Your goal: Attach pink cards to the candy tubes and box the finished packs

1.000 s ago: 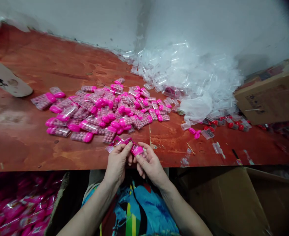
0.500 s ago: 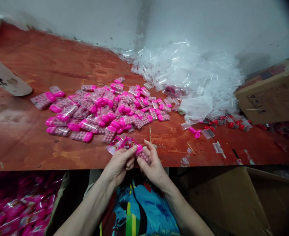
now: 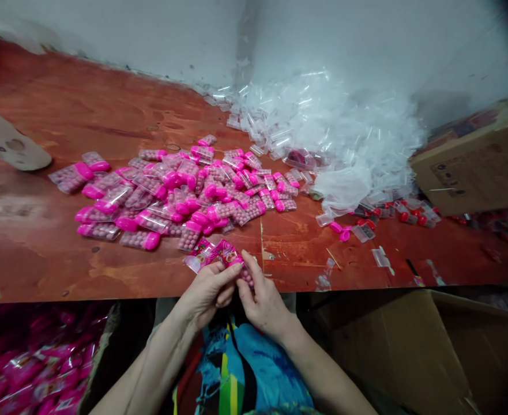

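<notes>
Both my hands meet just above the table's front edge. My left hand (image 3: 204, 295) pinches pink printed plastic wrappers (image 3: 202, 255) between thumb and fingers. In my right hand (image 3: 264, 302) is a small clear candy container (image 3: 247, 277) filled with pink balls, its upper end at the wrapper and partly hidden by my fingers. Whether the container is inside the wrapper or only against it, I cannot tell. Just beyond my hands lies a heap of similar pink-capped candy containers (image 3: 188, 237).
Clear plastic containers (image 3: 323, 127) are piled against the wall. Red-capped containers (image 3: 409, 217) lie near a cardboard box (image 3: 470, 164) at right. A pale board (image 3: 11, 141) is at left. Below the table are pink packets (image 3: 33, 363) and an open carton (image 3: 401, 346).
My right fingers have closed in over the container's pink cap, and the container has moved slightly left against the wrapper. The whole view has shifted a little.
</notes>
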A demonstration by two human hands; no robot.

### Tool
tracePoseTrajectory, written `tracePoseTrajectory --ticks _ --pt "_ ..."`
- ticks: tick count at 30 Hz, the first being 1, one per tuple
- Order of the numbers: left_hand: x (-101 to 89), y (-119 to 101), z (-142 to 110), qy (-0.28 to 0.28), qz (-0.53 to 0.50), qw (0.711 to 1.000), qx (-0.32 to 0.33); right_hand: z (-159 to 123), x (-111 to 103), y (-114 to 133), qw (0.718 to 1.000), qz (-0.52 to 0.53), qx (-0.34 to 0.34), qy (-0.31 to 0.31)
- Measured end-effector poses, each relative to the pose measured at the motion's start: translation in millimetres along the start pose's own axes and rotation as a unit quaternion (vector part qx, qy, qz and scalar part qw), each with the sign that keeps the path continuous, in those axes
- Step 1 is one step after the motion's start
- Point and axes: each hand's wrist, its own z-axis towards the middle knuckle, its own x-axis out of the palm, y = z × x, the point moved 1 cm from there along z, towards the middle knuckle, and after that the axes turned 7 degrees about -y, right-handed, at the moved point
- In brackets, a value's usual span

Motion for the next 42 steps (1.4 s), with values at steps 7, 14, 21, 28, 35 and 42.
tracePoseTrajectory --ticks 7,14,21,28,35,42 --pt "0.3 17.0 -0.4 0.032 -0.017 0.999 -0.012 8.0 2.8 0.3 0.939 0.267 0.195 0.097" --pt "-2.7 8.4 1.5 -0.014 0.001 0.999 0.035 6.1 2.3 -6.3 0.974 0.179 0.119 0.067" --pt "-7.5 18.3 -2.2 -0.052 0.03 0.997 0.05 -3.2 3.9 -14.7 0.967 0.202 0.134 0.076" --pt "-5.2 19.3 -6.2 -0.068 0.039 0.993 0.083 1.7 9.3 -14.1 0.949 0.261 0.143 0.1" --pt "-12.6 5.2 -12.5 -0.169 0.03 0.972 0.162 -0.2 14.8 -13.1 0.96 0.214 0.141 0.115" --pt "-39.2 7.9 -39.3 -0.203 -0.015 0.968 0.145 -4.0 46.1 -7.8 0.97 0.144 0.091 0.173"
